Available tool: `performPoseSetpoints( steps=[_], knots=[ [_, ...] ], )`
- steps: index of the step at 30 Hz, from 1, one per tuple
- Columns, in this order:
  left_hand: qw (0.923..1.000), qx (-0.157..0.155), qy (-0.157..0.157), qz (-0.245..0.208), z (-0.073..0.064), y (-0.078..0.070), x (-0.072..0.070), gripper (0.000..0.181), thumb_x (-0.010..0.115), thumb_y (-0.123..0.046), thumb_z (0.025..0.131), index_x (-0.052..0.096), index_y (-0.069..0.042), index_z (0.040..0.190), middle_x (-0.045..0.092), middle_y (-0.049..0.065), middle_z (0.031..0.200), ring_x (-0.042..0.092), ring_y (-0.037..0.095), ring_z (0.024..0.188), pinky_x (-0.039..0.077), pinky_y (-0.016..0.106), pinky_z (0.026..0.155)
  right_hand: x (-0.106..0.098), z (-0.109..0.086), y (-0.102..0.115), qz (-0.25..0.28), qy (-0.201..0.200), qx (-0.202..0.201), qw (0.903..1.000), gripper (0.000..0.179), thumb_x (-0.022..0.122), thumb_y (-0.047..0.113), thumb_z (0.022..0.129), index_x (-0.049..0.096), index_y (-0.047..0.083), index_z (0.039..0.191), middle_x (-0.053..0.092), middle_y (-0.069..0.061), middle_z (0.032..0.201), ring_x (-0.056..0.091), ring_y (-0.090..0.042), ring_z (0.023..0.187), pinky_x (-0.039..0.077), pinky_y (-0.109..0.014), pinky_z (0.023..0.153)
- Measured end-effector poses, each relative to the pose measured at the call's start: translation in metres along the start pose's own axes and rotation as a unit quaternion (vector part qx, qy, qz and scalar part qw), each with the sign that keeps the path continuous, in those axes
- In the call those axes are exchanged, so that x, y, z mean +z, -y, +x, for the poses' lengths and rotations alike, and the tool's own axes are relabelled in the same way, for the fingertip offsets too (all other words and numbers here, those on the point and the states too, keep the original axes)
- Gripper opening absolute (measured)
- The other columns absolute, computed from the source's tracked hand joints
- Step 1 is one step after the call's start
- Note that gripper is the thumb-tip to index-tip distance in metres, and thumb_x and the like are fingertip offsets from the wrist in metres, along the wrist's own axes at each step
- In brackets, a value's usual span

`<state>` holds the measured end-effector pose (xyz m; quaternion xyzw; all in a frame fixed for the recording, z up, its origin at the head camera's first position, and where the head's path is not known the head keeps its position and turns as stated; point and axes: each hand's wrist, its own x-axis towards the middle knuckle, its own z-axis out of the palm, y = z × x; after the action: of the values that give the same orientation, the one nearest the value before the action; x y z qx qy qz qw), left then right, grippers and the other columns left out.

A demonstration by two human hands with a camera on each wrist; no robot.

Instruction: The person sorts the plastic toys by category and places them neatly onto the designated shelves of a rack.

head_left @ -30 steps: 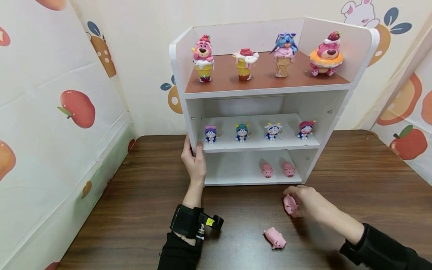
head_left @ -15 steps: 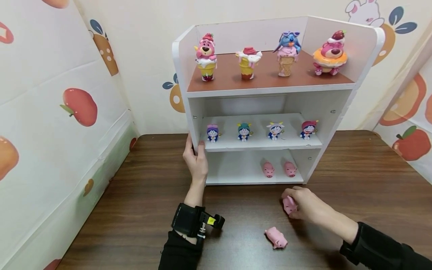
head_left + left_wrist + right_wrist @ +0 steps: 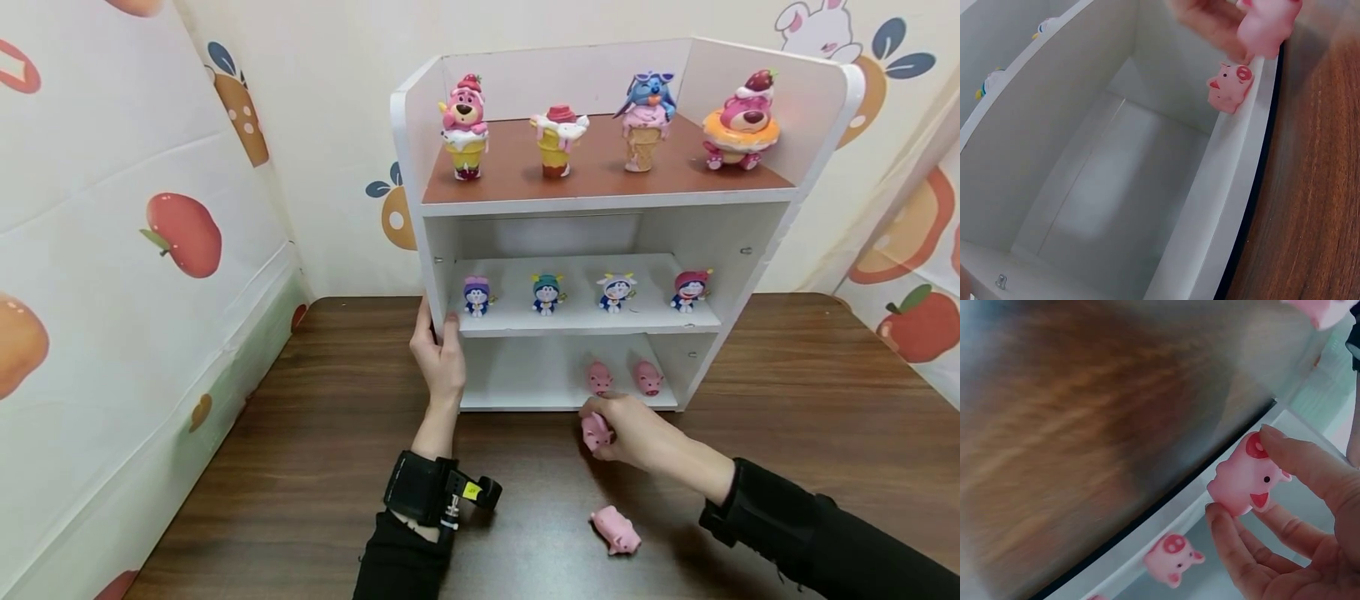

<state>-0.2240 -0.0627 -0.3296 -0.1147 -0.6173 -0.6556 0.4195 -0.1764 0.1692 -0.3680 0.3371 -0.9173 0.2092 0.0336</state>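
Observation:
My right hand (image 3: 637, 433) pinches a small pink toy pig (image 3: 596, 432) between thumb and fingers, just in front of the bottom shelf's edge. In the right wrist view the held pig (image 3: 1244, 478) shows its snout by the thumb. My left hand (image 3: 441, 358) grips the left side panel of the white shelf unit (image 3: 562, 408), thumb in front. Two pink pigs stand on the bottom shelf at the right, a left one (image 3: 599, 377) and a right one (image 3: 647, 377). Another pig (image 3: 616, 530) lies on the table near the front.
Several hooded blue figurines (image 3: 546, 294) line the middle shelf. On the brown top surface stand several larger figurines, among them a pink bear in an orange ring (image 3: 741, 125). The wooden table (image 3: 315, 467) meets patterned walls (image 3: 322, 125) at the left and back.
My right hand has carried the pinched pig left and up, from right of the loose pig to the bottom shelf's front edge. The left hand stays on the side panel.

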Motion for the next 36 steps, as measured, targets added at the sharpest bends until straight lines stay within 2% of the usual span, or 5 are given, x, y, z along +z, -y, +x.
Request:
performPoseSetpoints(
  steps=[3,10,18,27,36],
  knots=[
    [1.0000,-0.001,0.002,0.000,0.000,0.000,0.000,0.042,0.041,0.014,0.080,0.043,0.014,0.122,0.048,0.026,0.121,0.046,0.030,0.111,0.037,0.043,0.091,0.003,0.011,0.001,0.015,0.000,-0.004,0.9999,0.032,0.075,0.000,0.060,0.061,0.000,0.089,0.055,0.000,0.074,0.048,-0.011,0.063,0.041,-0.021,0.053],
    [1.0000,0.004,0.005,0.000,0.000,-0.001,-0.001,0.043,0.041,0.015,0.079,0.043,0.014,0.122,0.048,0.026,0.121,0.046,0.029,0.111,0.037,0.043,0.091,0.009,0.036,0.002,0.003,-0.020,-0.015,0.9997,0.035,0.077,0.003,0.059,0.062,-0.002,0.089,0.061,-0.006,0.079,0.051,-0.013,0.066,0.045,-0.026,0.058],
    [1.0000,0.004,0.004,0.002,0.000,-0.001,0.000,0.042,0.041,0.015,0.080,0.043,0.014,0.122,0.048,0.026,0.121,0.046,0.031,0.111,0.037,0.043,0.091,0.011,0.061,0.007,0.000,0.000,0.044,0.9990,0.038,0.077,0.007,0.062,0.063,-0.001,0.096,0.062,-0.010,0.087,0.056,-0.017,0.075,0.047,-0.031,0.064],
    [1.0000,0.002,0.003,0.006,0.000,-0.001,-0.001,0.043,0.041,0.015,0.079,0.043,0.014,0.122,0.048,0.026,0.121,0.046,0.031,0.111,0.037,0.043,0.091,0.013,0.081,0.002,-0.010,0.019,0.070,0.9973,0.037,0.075,0.008,0.066,0.062,-0.002,0.098,0.060,-0.013,0.088,0.055,-0.023,0.079,0.046,-0.036,0.069],
    [1.0000,0.003,0.002,0.008,0.000,0.000,0.000,0.043,0.041,0.015,0.079,0.043,0.013,0.123,0.049,0.026,0.120,0.046,0.029,0.111,0.037,0.042,0.092,0.016,0.093,-0.004,-0.003,0.026,0.101,0.9945,0.039,0.077,0.008,0.066,0.060,-0.004,0.099,0.058,-0.015,0.093,0.053,-0.026,0.084,0.045,-0.037,0.073]
  ],
)
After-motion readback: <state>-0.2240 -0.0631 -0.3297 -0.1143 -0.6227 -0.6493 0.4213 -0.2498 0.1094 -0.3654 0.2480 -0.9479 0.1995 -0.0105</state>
